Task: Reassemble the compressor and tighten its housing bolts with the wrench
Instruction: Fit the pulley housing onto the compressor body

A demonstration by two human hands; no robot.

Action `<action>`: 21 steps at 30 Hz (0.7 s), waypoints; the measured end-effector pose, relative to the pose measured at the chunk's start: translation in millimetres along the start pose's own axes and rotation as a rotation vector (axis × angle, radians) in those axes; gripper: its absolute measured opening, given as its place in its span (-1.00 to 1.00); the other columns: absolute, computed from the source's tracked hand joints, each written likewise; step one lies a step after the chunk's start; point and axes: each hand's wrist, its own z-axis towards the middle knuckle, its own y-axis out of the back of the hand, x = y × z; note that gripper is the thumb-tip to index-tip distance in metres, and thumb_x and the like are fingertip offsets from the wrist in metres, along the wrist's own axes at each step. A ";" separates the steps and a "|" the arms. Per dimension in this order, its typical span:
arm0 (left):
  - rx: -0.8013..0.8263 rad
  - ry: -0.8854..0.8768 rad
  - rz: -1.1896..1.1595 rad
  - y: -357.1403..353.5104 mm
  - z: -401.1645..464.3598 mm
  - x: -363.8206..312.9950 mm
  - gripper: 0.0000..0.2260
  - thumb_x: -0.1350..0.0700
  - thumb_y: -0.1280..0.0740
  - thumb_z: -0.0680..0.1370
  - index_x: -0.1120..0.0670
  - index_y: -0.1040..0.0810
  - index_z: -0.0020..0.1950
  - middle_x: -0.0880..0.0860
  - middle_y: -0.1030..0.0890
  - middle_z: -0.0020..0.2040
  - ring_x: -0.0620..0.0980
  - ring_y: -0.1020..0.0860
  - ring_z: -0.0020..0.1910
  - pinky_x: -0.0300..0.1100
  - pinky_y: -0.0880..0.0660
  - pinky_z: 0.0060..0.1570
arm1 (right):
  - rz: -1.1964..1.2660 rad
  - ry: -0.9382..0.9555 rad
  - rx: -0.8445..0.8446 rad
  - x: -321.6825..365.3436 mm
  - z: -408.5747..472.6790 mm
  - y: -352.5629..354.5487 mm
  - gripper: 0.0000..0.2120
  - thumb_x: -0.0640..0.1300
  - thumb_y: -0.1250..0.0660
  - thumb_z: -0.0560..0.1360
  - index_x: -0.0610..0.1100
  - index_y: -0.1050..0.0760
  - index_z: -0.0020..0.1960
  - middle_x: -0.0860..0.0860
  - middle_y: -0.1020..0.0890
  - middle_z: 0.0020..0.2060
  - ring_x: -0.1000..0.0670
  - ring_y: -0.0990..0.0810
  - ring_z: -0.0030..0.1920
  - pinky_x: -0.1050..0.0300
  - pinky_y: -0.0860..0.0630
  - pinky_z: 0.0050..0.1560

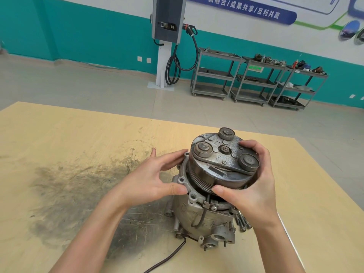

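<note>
The right hand [254, 180] grasps the compressor's [206, 194] pulley [222, 160]; the left hand [153, 178] pinches its flange. The compressor stands upright on the stained surface [78, 154], loose bolts [243, 220] just beside it. Carts [254, 79] stand well behind.

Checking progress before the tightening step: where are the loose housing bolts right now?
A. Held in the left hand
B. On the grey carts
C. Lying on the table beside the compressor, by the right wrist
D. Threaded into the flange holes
C: the bolts lie in a loose bunch on the table by the compressor, beneath the right hand.
</note>
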 end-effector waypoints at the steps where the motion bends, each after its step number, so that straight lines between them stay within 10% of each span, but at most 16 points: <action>1: 0.000 0.003 -0.007 0.1 0.2 0.5 -0.12 -0.61 -0.31 0.13 -0.36 -0.16 0.37 -0.29 -0.35 0.43 -0.45 -0.35 0.35 0.02 0.32 0.55 | 0.001 0.000 -0.002 0.2 -0.3 -0.2 -0.18 -0.03 -0.59 0.02 0.02 -0.35 0.22 0.26 -0.56 0.10 0.17 -0.58 0.12 0.34 -0.50 0.09; 21: -0.014 0.018 -0.051 0.1 -1.2 -0.9 -0.10 -0.58 -0.38 0.11 -0.35 -0.21 0.37 -0.37 -0.32 0.41 -0.43 -0.36 0.36 0.09 0.07 0.59 | 0.019 -0.004 -0.075 1.3 -6.8 -4.8 -0.17 -0.02 -0.57 0.02 -0.04 -0.32 0.22 0.32 -0.54 0.08 0.20 -0.56 0.12 0.33 -0.48 0.12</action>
